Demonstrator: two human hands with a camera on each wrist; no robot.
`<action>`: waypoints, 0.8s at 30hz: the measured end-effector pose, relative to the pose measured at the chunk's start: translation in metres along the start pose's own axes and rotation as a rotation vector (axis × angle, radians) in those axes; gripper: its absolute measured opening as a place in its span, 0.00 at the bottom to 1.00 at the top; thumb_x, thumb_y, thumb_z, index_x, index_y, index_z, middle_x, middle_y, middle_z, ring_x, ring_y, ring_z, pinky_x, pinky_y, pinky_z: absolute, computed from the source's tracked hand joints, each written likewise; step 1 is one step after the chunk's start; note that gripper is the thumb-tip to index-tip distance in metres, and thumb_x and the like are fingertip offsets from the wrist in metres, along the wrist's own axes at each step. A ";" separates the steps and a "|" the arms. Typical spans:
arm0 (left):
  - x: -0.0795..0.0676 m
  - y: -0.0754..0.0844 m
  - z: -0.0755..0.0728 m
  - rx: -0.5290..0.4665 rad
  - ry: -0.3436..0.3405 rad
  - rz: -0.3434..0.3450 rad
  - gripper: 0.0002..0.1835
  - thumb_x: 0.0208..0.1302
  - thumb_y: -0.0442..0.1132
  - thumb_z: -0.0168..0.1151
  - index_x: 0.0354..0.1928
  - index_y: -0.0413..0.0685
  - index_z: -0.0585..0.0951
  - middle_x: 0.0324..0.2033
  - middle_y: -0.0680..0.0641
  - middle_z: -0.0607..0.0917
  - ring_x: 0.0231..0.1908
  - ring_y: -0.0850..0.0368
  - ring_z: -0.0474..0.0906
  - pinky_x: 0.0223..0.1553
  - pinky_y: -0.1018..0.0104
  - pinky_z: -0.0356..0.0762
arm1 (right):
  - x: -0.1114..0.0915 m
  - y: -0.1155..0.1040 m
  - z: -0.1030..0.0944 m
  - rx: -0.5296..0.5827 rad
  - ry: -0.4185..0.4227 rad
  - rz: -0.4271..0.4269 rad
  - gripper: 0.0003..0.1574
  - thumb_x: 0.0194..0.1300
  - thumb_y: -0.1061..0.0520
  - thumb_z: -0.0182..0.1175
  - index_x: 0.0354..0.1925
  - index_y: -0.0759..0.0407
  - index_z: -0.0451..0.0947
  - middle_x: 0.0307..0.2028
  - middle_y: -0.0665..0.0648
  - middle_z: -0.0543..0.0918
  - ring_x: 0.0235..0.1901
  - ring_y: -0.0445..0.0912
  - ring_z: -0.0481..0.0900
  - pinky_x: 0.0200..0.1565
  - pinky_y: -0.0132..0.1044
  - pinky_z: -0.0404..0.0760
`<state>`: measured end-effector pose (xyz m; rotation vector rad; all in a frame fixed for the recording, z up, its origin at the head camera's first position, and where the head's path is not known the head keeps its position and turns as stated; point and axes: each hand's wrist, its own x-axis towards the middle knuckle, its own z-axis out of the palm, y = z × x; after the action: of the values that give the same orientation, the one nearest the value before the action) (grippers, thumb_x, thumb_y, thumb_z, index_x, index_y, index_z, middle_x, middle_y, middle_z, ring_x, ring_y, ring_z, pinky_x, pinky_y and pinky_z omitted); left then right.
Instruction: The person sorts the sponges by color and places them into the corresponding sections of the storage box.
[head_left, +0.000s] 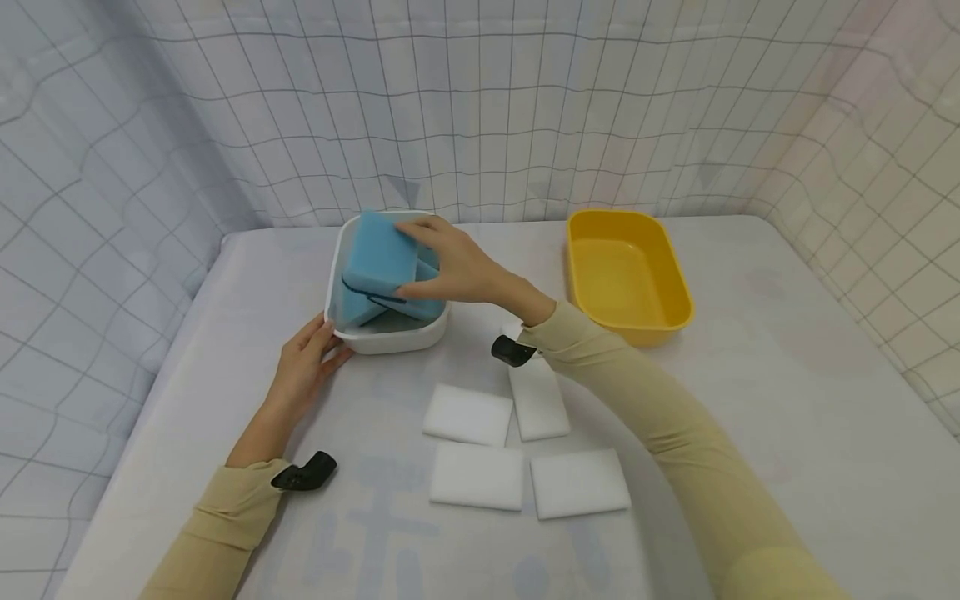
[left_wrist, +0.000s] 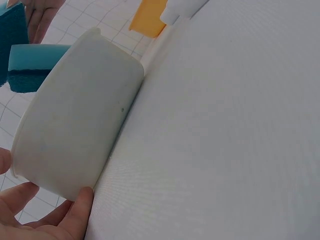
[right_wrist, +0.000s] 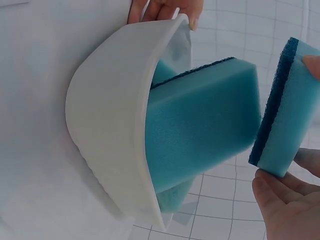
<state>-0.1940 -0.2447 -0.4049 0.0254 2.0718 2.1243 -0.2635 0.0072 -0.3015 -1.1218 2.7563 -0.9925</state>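
Note:
My right hand [head_left: 461, 258] pinches a blue sponge [head_left: 381, 254] with a dark scouring layer, thumb on one edge and fingers on the other. In the right wrist view this held sponge [right_wrist: 287, 107] is up beside the tub's opening. More blue sponges [right_wrist: 205, 120] lie inside the white tub [head_left: 397, 342], one sticking up past the rim. My left hand [head_left: 300, 367] holds the tub at its near left corner, fingers along the side and thumb at the front. In the left wrist view those fingertips [left_wrist: 82, 197] press the tub's outer wall [left_wrist: 85, 110] low down.
A yellow tub [head_left: 630, 325] stands at the back right. Several white sponge blocks [head_left: 476, 475] lie flat on the white-covered table [head_left: 360, 533] in front, one partly behind my right wrist. Grid-patterned curtains [head_left: 495, 108] hang along the back and sides.

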 end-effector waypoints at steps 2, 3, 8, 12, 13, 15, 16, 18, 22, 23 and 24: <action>0.000 0.000 0.000 0.005 0.000 -0.001 0.37 0.71 0.54 0.43 0.74 0.46 0.47 0.72 0.37 0.49 0.52 0.73 0.69 0.51 0.81 0.75 | 0.001 0.000 0.000 0.006 0.006 0.009 0.53 0.53 0.43 0.66 0.71 0.56 0.55 0.68 0.59 0.60 0.64 0.49 0.64 0.63 0.41 0.71; 0.000 0.000 -0.001 0.011 -0.001 -0.001 0.37 0.71 0.55 0.43 0.74 0.46 0.47 0.73 0.37 0.49 0.52 0.73 0.69 0.51 0.81 0.75 | 0.001 0.000 0.000 0.006 0.013 0.014 0.53 0.54 0.43 0.66 0.71 0.56 0.55 0.68 0.59 0.60 0.64 0.49 0.64 0.63 0.42 0.71; 0.000 -0.001 -0.001 0.028 0.003 -0.006 0.37 0.70 0.55 0.43 0.74 0.48 0.47 0.73 0.38 0.49 0.54 0.72 0.68 0.51 0.82 0.75 | 0.006 -0.001 -0.002 0.008 0.074 0.017 0.53 0.54 0.44 0.66 0.71 0.58 0.54 0.67 0.62 0.61 0.63 0.51 0.66 0.62 0.44 0.72; 0.001 -0.001 -0.001 0.029 0.010 -0.014 0.36 0.71 0.54 0.42 0.74 0.48 0.48 0.73 0.38 0.50 0.55 0.70 0.67 0.50 0.82 0.75 | 0.013 0.001 -0.001 -0.012 0.092 0.020 0.53 0.55 0.44 0.66 0.71 0.60 0.54 0.66 0.63 0.61 0.63 0.51 0.66 0.62 0.46 0.73; 0.001 -0.001 -0.001 0.028 0.012 -0.017 0.35 0.71 0.54 0.42 0.74 0.48 0.48 0.73 0.39 0.50 0.55 0.70 0.67 0.50 0.82 0.75 | 0.014 0.002 -0.001 -0.019 0.091 0.024 0.54 0.55 0.44 0.66 0.71 0.60 0.54 0.66 0.63 0.61 0.63 0.51 0.66 0.62 0.46 0.73; 0.001 -0.001 -0.001 0.022 0.017 -0.021 0.36 0.71 0.54 0.42 0.74 0.47 0.48 0.73 0.38 0.50 0.54 0.70 0.67 0.50 0.82 0.75 | 0.017 0.003 0.000 -0.028 0.085 0.037 0.54 0.54 0.43 0.66 0.71 0.60 0.54 0.66 0.63 0.61 0.63 0.51 0.66 0.62 0.45 0.73; 0.001 -0.001 -0.001 0.020 0.019 -0.023 0.36 0.71 0.54 0.42 0.74 0.47 0.48 0.73 0.38 0.50 0.54 0.70 0.67 0.50 0.82 0.75 | 0.019 0.003 0.000 -0.031 0.082 0.045 0.54 0.55 0.43 0.66 0.71 0.59 0.54 0.66 0.63 0.61 0.63 0.51 0.66 0.62 0.45 0.72; 0.001 -0.001 -0.001 0.018 0.019 -0.023 0.36 0.71 0.54 0.43 0.73 0.47 0.48 0.72 0.38 0.50 0.54 0.70 0.67 0.50 0.82 0.75 | 0.022 0.005 0.001 -0.037 0.075 0.067 0.55 0.55 0.42 0.66 0.71 0.59 0.53 0.67 0.63 0.61 0.64 0.51 0.65 0.63 0.45 0.72; 0.000 0.000 -0.001 0.013 0.014 -0.020 0.36 0.70 0.55 0.43 0.73 0.47 0.49 0.73 0.39 0.50 0.56 0.67 0.67 0.51 0.82 0.75 | 0.027 0.007 0.002 -0.046 0.062 0.103 0.54 0.55 0.42 0.65 0.71 0.59 0.52 0.67 0.62 0.60 0.65 0.52 0.64 0.64 0.45 0.71; 0.000 0.000 -0.001 0.013 0.014 -0.019 0.36 0.70 0.55 0.43 0.73 0.47 0.49 0.73 0.39 0.50 0.57 0.66 0.66 0.51 0.82 0.75 | 0.028 0.007 0.003 -0.049 0.059 0.109 0.54 0.55 0.42 0.65 0.72 0.59 0.52 0.67 0.62 0.60 0.65 0.52 0.64 0.64 0.45 0.71; 0.000 0.000 -0.001 0.011 0.014 -0.019 0.36 0.70 0.55 0.44 0.73 0.48 0.49 0.73 0.39 0.50 0.58 0.65 0.66 0.51 0.82 0.75 | 0.029 0.007 0.003 -0.051 0.057 0.114 0.54 0.56 0.42 0.65 0.72 0.59 0.52 0.67 0.62 0.60 0.65 0.52 0.64 0.63 0.46 0.71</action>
<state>-0.1944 -0.2460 -0.4050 -0.0082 2.0831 2.1082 -0.2890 -0.0085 -0.3014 -0.9439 2.8685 -0.9608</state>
